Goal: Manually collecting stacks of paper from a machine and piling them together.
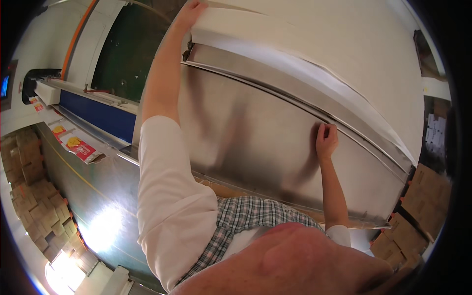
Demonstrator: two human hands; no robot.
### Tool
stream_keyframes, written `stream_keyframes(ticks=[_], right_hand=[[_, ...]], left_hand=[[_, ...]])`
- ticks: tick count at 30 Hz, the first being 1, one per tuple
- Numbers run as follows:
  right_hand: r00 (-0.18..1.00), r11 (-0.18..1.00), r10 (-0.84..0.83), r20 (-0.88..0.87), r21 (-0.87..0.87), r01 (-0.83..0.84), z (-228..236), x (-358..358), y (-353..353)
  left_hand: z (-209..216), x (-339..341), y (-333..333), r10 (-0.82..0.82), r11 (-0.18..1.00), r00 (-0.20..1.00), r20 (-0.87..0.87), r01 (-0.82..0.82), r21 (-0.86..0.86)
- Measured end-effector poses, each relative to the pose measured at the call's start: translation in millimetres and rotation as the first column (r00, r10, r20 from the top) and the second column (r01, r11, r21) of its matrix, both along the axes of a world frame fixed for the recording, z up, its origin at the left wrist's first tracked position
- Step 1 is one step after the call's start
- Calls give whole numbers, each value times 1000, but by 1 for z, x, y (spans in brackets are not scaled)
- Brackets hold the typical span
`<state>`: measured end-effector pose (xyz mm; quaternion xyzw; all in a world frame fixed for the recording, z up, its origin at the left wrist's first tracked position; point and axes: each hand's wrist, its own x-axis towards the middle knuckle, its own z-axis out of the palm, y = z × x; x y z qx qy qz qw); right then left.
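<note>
A large white sheet [344, 44], dough or cloth, lies across the top of a stainless steel table [255, 137]. My left hand [193, 11] reaches far up and grips the sheet's near corner at its folded edge. My right hand [326, 140] is lower and to the right. Its fingers curl on the table's steel rim [295, 96], just below the sheet's edge. Both arms wear short white sleeves, and a checked apron [236, 221] shows below them.
A long machine with a blue side panel [98, 115] runs along the left, with red and yellow packets [81, 147] beside it. Stacked cardboard boxes [39, 196] line the left floor edge, and more boxes [423, 196] stand at the right. The floor [98, 206] shows glare.
</note>
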<state>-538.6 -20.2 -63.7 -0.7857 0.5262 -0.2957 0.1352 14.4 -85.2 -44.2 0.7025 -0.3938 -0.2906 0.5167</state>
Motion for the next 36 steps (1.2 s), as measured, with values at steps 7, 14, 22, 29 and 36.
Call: stream_keyframes(ticks=[7, 14, 22, 29, 36], right_hand=[[998, 998, -58, -3, -13, 58, 9, -4, -1], [992, 971, -19, 127, 240, -12, 34, -12, -31], [796, 787, 605, 3, -149, -598, 89, 139, -115], [806, 916, 388, -446, 279, -287, 88, 7, -211], [718, 961, 193, -669, 277, -1, 92, -305, -277]], left_hand=[[73, -130, -58, -641, 757, 565, 518, 354, 549], [81, -235, -56, -781, 614, 109, 615, 310, 726], [84, -247, -16, -714, 696, 249, 654, 157, 700], [90, -266, -41, -754, 575, 334, 565, -78, 814], [101, -303, -58, -748, 450, 404, 526, -274, 850]])
